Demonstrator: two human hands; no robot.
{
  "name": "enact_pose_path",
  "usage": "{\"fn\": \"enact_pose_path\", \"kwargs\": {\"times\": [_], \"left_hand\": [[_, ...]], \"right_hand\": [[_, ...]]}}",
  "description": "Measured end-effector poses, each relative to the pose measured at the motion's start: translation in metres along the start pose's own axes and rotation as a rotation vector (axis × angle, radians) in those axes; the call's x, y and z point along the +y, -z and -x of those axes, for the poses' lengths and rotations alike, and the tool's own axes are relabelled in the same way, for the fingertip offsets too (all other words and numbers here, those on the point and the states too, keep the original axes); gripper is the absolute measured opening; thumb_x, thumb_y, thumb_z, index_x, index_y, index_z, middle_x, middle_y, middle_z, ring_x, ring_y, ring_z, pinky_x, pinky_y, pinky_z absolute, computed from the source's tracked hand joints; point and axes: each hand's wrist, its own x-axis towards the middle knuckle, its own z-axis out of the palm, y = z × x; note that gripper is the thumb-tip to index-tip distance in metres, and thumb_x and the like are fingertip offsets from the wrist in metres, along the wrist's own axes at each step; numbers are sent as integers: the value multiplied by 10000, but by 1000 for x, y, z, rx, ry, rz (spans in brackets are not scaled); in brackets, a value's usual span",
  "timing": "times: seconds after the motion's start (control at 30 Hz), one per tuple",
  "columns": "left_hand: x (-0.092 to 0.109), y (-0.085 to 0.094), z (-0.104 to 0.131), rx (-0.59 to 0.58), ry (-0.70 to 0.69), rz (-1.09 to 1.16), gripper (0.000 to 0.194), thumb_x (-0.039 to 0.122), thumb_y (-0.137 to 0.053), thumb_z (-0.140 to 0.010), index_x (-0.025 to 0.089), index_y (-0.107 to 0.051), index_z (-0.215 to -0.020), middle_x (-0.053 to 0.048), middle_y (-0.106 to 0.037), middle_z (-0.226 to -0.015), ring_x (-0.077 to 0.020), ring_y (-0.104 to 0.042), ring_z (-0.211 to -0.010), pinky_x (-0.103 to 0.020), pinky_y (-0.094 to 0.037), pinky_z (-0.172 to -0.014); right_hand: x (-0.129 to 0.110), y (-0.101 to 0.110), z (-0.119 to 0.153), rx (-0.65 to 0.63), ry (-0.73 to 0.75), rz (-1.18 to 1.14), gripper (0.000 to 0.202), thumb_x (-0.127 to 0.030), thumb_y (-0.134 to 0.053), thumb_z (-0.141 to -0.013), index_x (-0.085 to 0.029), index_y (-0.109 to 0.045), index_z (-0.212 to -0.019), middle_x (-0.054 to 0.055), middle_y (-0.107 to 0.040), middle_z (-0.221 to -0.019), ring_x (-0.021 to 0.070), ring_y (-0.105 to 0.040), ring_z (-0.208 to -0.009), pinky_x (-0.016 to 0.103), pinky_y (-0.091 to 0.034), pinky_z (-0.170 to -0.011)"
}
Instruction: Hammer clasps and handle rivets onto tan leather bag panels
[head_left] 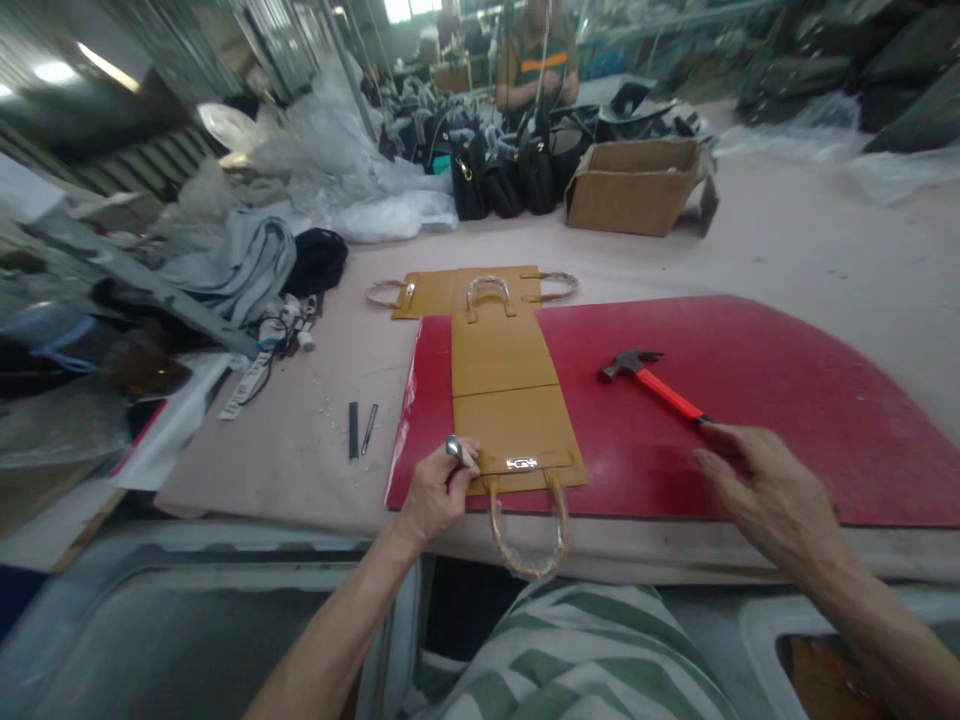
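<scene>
A tan leather bag panel lies flat over a red board, its wrapped handle hanging at the near edge. A metal clasp plate shows near that edge. My left hand is closed around a short metal tool, held at the panel's near left corner. My right hand is open, fingers apart, by the dark handle end of a claw hammer with an orange shaft. The hammer rests on the board; whether my fingertips touch it is unclear.
Another tan panel with handles lies beyond. A dark strip and thin metal rod lie left of the board. Farther back are black bags, a cardboard box, plastic wrap and a person.
</scene>
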Motion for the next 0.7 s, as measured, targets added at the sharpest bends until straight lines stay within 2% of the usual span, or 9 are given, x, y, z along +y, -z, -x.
{"fn": "enact_pose_path", "kwargs": {"times": [0.03, 0.1, 0.17, 0.23, 0.3, 0.4, 0.5, 0.57, 0.7], "left_hand": [[1, 0, 0, -5, 14, 7, 169, 121, -542, -879, 181, -642, -1001, -94, -739, -1050, -199, -714, -1028, -356, -586, -926], [2, -1, -1, -18, 50, 20, 178, 117, -539, -873, 181, -643, -1002, -93, -738, -1053, -201, -712, -1032, -353, -579, -932], [3, -1, -1, -27, 86, 40, 189, 110, -540, -865, 181, -641, -1007, -92, -734, -1060, -202, -707, -1035, -351, -571, -937], [3, -2, -1, -30, 116, 61, 194, 100, -540, -855, 183, -639, -1000, -89, -731, -1059, -201, -703, -1027, -348, -566, -933], [3, -2, -2, -34, 139, 73, 193, 98, -544, -848, 186, -638, -992, -84, -729, -1046, -203, -702, -1012, -344, -564, -918], [4, -2, -3, -34, 155, 72, 193, 105, -552, -842, 188, -644, -990, -73, -734, -992, -207, -706, -963, -337, -567, -880], [5, -2, -4, -28, 156, 76, 184, 107, -552, -841, 190, -651, -972, -66, -733, -949, -204, -707, -914, -328, -567, -849], [5, -3, -4, -25, 156, 83, 178, 109, -551, -844, 193, -651, -965, -64, -731, -945, -200, -706, -904, -323, -564, -848], [5, -3, -3, -30, 161, 83, 172, 120, -549, -855, 203, -648, -969, -60, -728, -967, -197, -702, -931, -320, -557, -877]], "right_hand": [[11, 4, -15, 47, 54, 157, 389, -449, -531, -858, -151, -611, -1095, 273, -611, -1197, 386, -561, -1120, 504, -432, -876], [25, 6, -37, 4, 82, 299, 291, -435, -551, -861, -178, -597, -988, 270, -616, -1102, 390, -576, -1028, 498, -426, -797], [28, 4, -50, -73, 78, 303, 178, -398, -528, -879, -235, -535, -811, 196, -619, -888, 322, -588, -808, 450, -409, -682], [24, 1, -57, -123, 83, 269, 222, -368, -499, -884, -273, -442, -691, 116, -574, -705, 249, -540, -625, 403, -382, -594], [15, -2, -61, -273, -21, 83, 233, -369, -514, -852, -278, -429, -655, 71, -545, -624, 205, -502, -531, 363, -373, -529], [-6, -6, -60, -602, -381, -489, 157, -363, -588, -733, -246, -494, -685, 12, -500, -604, 141, -449, -467, 292, -368, -463], [-41, -5, -50, -631, -579, -783, 236, -385, -628, -684, -239, -443, -680, -63, -372, -564, 81, -315, -411, 227, -278, -403], [-73, 5, -41, -546, -495, -741, 335, -505, -608, -760, -248, -410, -678, -71, -350, -552, 80, -290, -400, 223, -247, -381], [-140, 39, -25, -266, 24, -425, 463, -690, -454, -887, -261, -467, -713, -8, -487, -551, 134, -417, -418, 262, -302, -379]]}}
